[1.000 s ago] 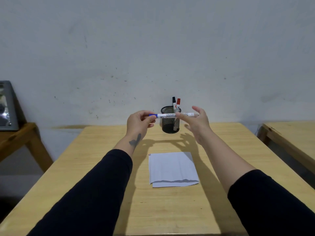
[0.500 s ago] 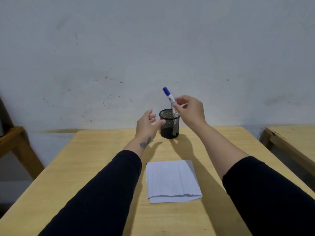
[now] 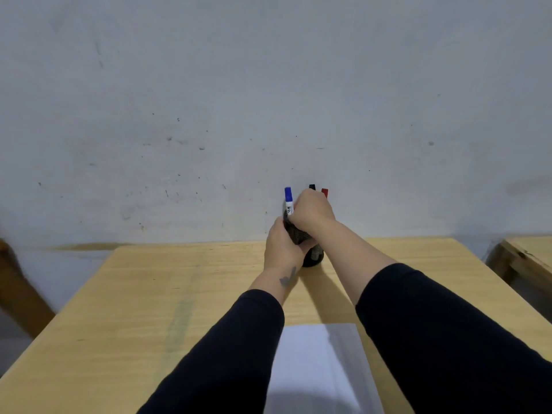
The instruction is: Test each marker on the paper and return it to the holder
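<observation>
A black mesh holder (image 3: 313, 255) stands at the far middle of the wooden table (image 3: 179, 294). My left hand (image 3: 280, 246) wraps around its left side. My right hand (image 3: 310, 212) sits over its top, fingers closed on the blue-capped marker (image 3: 288, 198), which stands upright in the holder with its cap up. Behind my right hand the tips of a black marker (image 3: 312, 186) and a red marker (image 3: 324, 192) stick up. White paper (image 3: 319, 369) lies near me between my forearms, partly hidden by my sleeves.
A marked grey wall (image 3: 268, 100) rises right behind the table. Another wooden table (image 3: 528, 252) stands at the right edge. A brown wooden leg (image 3: 18, 294) shows at the far left.
My right hand brought the blue marker down from above into the holder. My left hand moved from open beside the holder to gripping it. The view tilted and came closer.
</observation>
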### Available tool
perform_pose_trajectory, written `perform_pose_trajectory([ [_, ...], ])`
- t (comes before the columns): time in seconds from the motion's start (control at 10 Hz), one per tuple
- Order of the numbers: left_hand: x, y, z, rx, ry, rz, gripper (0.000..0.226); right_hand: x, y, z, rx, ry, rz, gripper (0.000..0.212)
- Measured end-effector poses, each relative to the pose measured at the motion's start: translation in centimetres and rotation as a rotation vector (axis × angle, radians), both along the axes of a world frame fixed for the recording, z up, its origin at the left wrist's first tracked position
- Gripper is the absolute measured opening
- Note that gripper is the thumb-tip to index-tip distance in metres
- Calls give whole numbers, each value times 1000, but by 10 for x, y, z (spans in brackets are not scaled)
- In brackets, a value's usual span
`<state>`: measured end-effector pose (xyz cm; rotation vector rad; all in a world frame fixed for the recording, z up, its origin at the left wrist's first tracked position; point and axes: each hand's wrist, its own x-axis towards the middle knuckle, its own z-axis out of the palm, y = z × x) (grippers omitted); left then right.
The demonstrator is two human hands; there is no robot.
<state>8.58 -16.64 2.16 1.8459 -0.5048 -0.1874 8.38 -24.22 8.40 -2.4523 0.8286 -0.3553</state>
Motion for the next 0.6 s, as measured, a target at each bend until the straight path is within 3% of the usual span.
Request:
perform_pose_trajectory([
  [0.2, -1, 0, 0, -21, 3, -5, 42, 5, -4, 2, 2, 46, -43, 39],
  [0.3, -1, 4, 9, 62, -35, 4, 55, -8, 0, 16, -2, -48, -60, 16],
  [0.4, -13, 17, 25, 168, -114, 27, 75, -33, 1, 27, -18, -157, -10, 29],
  [0.6, -86, 84, 45, 232, -401, -1, 61, -158, 45, 30, 47, -355, 152, 20],
])
